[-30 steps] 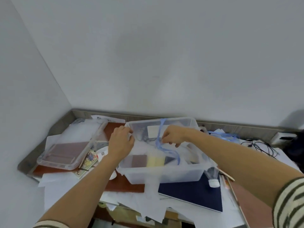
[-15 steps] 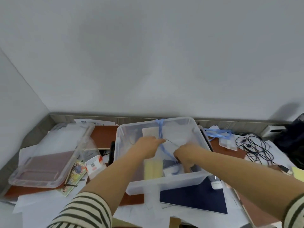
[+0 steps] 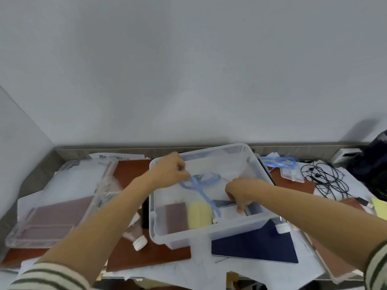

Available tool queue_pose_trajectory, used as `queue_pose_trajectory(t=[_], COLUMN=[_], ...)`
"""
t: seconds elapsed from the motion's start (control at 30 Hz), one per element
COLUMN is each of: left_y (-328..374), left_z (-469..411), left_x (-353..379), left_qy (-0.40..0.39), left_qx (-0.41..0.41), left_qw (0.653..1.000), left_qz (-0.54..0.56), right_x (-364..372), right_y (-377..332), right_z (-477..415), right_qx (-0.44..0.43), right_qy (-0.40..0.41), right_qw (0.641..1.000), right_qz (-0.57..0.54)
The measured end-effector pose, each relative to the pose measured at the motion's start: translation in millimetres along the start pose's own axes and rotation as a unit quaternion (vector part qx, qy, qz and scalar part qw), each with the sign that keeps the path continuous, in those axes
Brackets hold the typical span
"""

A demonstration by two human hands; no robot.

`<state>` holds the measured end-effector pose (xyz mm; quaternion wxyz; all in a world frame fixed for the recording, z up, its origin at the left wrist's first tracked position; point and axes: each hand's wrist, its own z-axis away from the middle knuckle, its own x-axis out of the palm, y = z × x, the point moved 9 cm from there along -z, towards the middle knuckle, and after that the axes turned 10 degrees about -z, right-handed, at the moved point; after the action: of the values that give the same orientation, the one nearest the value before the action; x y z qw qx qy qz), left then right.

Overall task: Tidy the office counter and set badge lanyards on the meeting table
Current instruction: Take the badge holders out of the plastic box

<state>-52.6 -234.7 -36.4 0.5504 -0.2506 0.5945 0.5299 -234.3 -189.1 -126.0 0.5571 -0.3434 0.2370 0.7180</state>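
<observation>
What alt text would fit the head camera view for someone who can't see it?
Over a cluttered counter, a person's left hand pinches a blue lanyard trailing into a clear plastic bin, while the right hand reaches down among the items inside. A clear lid lies left; a second lanyard and black cables lie right.

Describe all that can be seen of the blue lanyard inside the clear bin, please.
The lanyard is a flat, light blue ribbon that looks like woven fabric. It hangs slack inside the clear bin. It is looped at its upper end, where the left hand pinches it. One strand runs down and to the right past a yellow block. Its lower end lies near the right hand; blur hides whether that hand touches it.
</observation>
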Motion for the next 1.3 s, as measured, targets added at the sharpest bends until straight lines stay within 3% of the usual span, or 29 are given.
queue_pose_trajectory(t=[0.07, 0.13, 0.2, 0.27, 0.37, 0.47, 0.6, 0.8, 0.9, 1.07, 1.2, 1.3], left_y=[-11.0, -15.2, -13.6, -9.2, 5.2, 16.8, 15.6, 7.8, 14.1, 50.7, 105.1, 148.5], left_z=[20.6, 38.9, 48.2, 51.3, 50.6, 51.3, 49.2, 28.3, 8.6, -25.5, -33.6, -36.2], left_x=[-27.6, -31.5, -20.2, -6.8, 23.2, 55.5, 74.1, 57.6, 34.8, 5.1, 7.1, 17.4], left_qy=[0.066, 0.049, -0.002, -0.033, -0.113, -0.176, -0.18, -0.142, -0.11, -0.044, 0.006, 0.054], left_qx=[-0.004, -0.002, -0.016, -0.033, -0.011, 0.023, 0.045, 0.048, 0.052, 0.047, 0.075, 0.104], left_qw=[0.977, 0.929, 0.896, 0.927, 0.985, 0.984, 0.961, 0.96, 0.965, 0.983, 0.989, 0.988], left_qz=[0.203, 0.367, 0.443, 0.373, 0.132, -0.027, -0.204, -0.238, -0.23, -0.17, -0.13, -0.105], right_x=[0.4, 1.1, -1.9, -13.6, -31.4, -21.9, 3.6, -22.4, -66.0, -124.7, -102.7, -62.0], right_y=[0.8, 0.7, -1.2, -3.8, -7.7, -10.1, -13.6, -6.4, -0.7, 67.8, 157.7, 212.9], right_z=[3.0, 4.8, 6.0, 8.8, 14.4, 13.1, 9.6, 21.8, 43.8, 105.6, 111.7, 99.6], right_qx=[-0.001, -0.006, -0.014, -0.02, -0.012, 0.012, 0.011, 0.015, -0.005, -0.004, 0.103, 0.17], right_qy=[-0.008, -0.014, -0.012, 0.0, 0.015, 0.002, -0.007, 0.043, 0.159, 0.352, 0.352, 0.282], right_qw=[1.0, 1.0, 1.0, 1.0, 0.998, 0.995, 0.996, 0.999, 0.987, 0.925, 0.913, 0.926], right_qz=[0.0, -0.009, -0.023, -0.012, 0.055, 0.103, 0.088, 0.024, -0.023, -0.144, -0.176, -0.183])
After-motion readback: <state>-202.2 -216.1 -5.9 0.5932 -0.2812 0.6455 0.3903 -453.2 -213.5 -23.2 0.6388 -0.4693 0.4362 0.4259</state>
